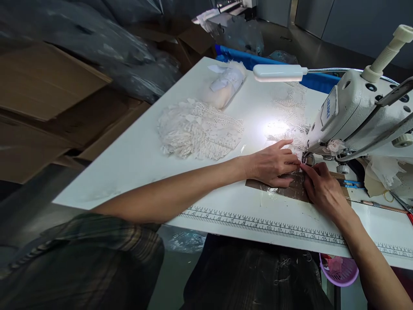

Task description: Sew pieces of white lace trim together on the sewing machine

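Note:
My left hand [274, 164] lies on the near end of the white lace [288, 103], its fingers stretched and apart, close to the sewing machine's [351, 110] presser foot. Just right of it, my right hand [322, 187] is closed, with thumb and index finger pinched at the lace edge in front of the foot. The fingertips hide most of that edge. Under both hands a brown plate [280, 189] is set into the white table. A white lamp [279, 73] lights the lace strip, which stretches away behind the foot.
A pile of lace pieces [200, 129] and a wrapped cream bundle [226, 84] lie left. A printed ruler [258, 226] follows the table's front edge. Blue snips [353, 184], a pencil [383, 206] and red-handled scissors [402, 202] lie right. Cardboard boxes [48, 82] stand beyond the left edge.

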The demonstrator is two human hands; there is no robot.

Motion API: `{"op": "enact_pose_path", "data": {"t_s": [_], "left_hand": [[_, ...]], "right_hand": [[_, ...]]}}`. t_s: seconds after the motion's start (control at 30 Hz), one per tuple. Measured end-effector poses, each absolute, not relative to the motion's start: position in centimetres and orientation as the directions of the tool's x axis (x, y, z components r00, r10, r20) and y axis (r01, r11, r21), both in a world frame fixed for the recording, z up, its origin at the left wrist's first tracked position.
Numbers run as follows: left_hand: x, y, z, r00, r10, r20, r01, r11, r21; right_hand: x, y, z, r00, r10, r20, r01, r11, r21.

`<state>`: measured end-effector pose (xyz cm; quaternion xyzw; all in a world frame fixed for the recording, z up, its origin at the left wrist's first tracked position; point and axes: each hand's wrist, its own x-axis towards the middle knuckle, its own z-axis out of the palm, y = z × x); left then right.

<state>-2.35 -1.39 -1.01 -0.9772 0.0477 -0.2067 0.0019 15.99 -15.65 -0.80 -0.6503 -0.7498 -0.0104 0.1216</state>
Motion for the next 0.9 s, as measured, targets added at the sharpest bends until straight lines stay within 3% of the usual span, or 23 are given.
{"op": "enact_pose_path", "data": {"t_s": [0.37, 0.6, 0.8, 0.9], "left_hand": [[-2.0, -1.9, -0.8, 0.937, 0.01, 0.349, 0.025, -0.999, -0.039], [-1.9, -1.6, -0.9, 0.936, 0.048, 0.348, 0.05, -0.999, 0.002], [-1.9, -1.3, -0.8, 0.941, 0.045, 0.336, 0.042, -0.999, 0.015], [-1.9, -1.4, -0.7, 0.947, 0.065, 0.314, 0.064, -0.998, 0.014]], "right_hand": [[15.9, -15.8, -0.4, -0.095, 0.977, 0.189, 0.967, 0.136, -0.217], [17.1, -15.7, 1.2, -0.085, 0.981, 0.174, 0.885, 0.155, -0.44], [18.8, -14.6, 2.0, 0.056, 0.998, 0.005, 0.788, -0.041, -0.614], [18.9, -14.2, 1.2, 0.178, 0.984, 0.007, 0.746, -0.13, -0.653]]}}
